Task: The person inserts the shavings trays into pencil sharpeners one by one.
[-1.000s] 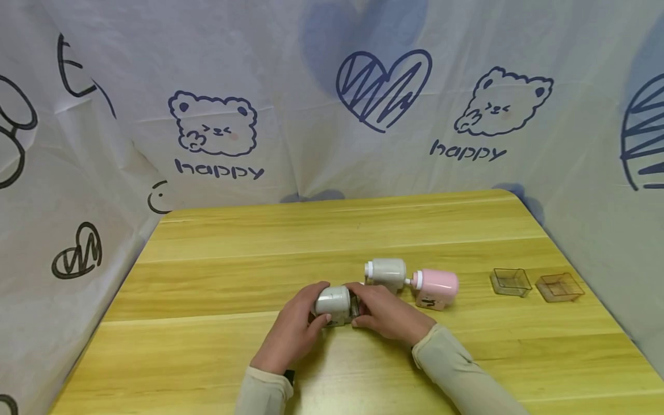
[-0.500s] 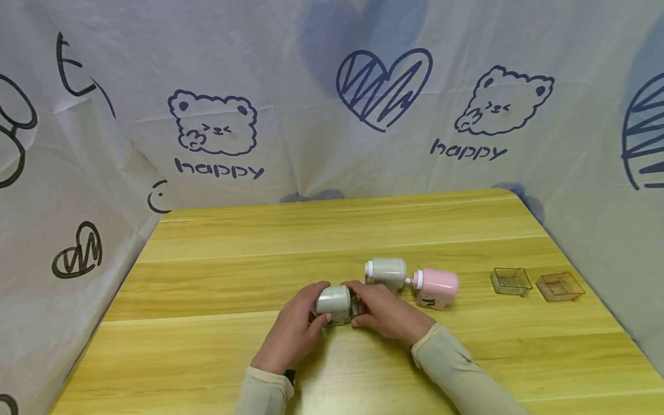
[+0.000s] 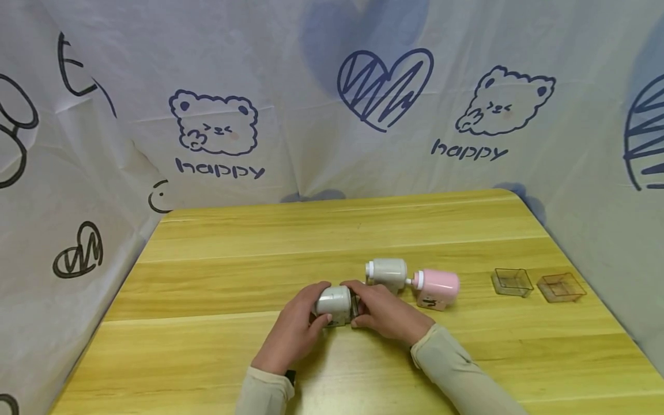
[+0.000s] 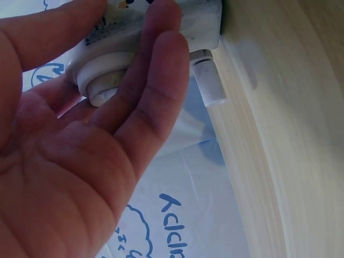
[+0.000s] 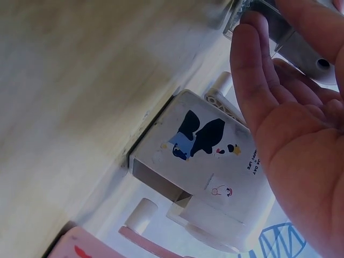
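A light grey hand-crank pencil sharpener [image 3: 334,300] lies between both hands at the middle of the table. My left hand [image 3: 290,331] grips its left end, thumb on the near side and fingers over the far side. In the left wrist view its round white front [image 4: 102,75] and white crank handle [image 4: 210,83] show beside the fingers. At the sharpener's right end, my right hand [image 3: 388,311] pinches a clear shavings drawer [image 3: 355,306] between thumb and fingers. The drawer sits right at that end, mostly covered by the fingers.
Just beyond the right hand lie a second grey sharpener [image 3: 389,271], with an empty drawer slot [image 5: 158,180], and a pink sharpener [image 3: 438,285]. Two clear drawers, one smoky [image 3: 511,282] and one reddish [image 3: 560,288], rest near the table's right edge. Printed cloth [image 3: 290,104] surrounds the table.
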`<state>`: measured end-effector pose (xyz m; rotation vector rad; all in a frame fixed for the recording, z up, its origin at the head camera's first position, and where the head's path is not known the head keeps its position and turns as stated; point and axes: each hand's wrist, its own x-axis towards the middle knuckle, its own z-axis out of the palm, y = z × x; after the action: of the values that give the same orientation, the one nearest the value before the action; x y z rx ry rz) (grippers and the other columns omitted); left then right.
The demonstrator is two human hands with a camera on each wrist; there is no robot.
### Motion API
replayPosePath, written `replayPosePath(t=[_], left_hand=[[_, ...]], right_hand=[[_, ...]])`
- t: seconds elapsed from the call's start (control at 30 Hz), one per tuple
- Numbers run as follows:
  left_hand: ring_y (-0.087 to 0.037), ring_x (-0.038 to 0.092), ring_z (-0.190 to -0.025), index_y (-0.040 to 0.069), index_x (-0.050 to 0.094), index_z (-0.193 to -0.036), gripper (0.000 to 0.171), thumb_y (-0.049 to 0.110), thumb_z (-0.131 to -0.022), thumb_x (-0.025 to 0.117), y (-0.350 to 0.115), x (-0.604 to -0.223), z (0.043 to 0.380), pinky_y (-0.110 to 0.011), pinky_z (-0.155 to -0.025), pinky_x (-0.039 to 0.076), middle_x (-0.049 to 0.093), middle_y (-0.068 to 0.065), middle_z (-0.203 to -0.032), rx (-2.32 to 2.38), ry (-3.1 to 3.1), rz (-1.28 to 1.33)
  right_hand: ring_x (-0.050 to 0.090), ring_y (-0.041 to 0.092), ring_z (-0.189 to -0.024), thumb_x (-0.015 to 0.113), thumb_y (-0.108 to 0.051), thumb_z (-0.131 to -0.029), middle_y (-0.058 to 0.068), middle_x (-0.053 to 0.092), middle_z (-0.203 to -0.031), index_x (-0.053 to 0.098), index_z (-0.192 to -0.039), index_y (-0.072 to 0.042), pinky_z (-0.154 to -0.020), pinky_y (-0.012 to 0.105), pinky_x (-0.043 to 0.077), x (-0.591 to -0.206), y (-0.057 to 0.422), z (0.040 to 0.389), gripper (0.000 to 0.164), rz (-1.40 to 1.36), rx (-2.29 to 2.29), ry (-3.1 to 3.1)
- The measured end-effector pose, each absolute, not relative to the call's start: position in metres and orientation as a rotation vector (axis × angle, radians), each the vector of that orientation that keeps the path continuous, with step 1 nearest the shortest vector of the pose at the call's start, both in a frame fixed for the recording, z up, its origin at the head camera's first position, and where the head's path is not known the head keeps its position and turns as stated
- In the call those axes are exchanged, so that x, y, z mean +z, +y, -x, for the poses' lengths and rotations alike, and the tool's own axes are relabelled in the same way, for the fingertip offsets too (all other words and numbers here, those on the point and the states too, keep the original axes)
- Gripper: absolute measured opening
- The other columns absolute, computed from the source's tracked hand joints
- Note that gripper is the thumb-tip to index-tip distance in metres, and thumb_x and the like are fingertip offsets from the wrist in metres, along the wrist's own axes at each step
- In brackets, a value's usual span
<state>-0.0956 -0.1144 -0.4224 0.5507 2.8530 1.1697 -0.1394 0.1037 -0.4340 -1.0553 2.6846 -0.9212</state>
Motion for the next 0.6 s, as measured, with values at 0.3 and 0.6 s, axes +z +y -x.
replayPosePath(t=[0.3, 0.6], left_hand=[[-0.018, 0.055, -0.104, 0.01, 0.044, -0.139, 0.051, 0.013, -0.091, 0.063, -0.1145, -0.4205, 0.0948, -0.033, -0.079, 0.049, 0.051, -0.009, -0.134, 1.172, 2.852, -0.563], [-0.018, 0.055, -0.102, 0.009, 0.045, -0.138, 0.051, 0.013, -0.091, 0.063, -0.1138, -0.421, 0.0955, -0.033, -0.078, 0.049, 0.051, -0.009, -0.134, 1.171, 2.857, -0.562]], right_hand=[[0.054, 0.012, -0.075, 0.075, -0.018, -0.081, 0.0, 0.059, -0.089, 0.042, -0.139, -0.007, -0.067, 0.027, 0.046, -0.4334, 0.1023, 0.1407, 0.067, 1.038, -0.94, 2.642], [0.054, 0.013, -0.074, 0.075, -0.019, -0.081, 0.0, 0.058, -0.087, 0.042, -0.139, -0.008, -0.066, 0.027, 0.045, -0.4332, 0.1013, 0.1412, 0.068, 1.032, -0.947, 2.632]])
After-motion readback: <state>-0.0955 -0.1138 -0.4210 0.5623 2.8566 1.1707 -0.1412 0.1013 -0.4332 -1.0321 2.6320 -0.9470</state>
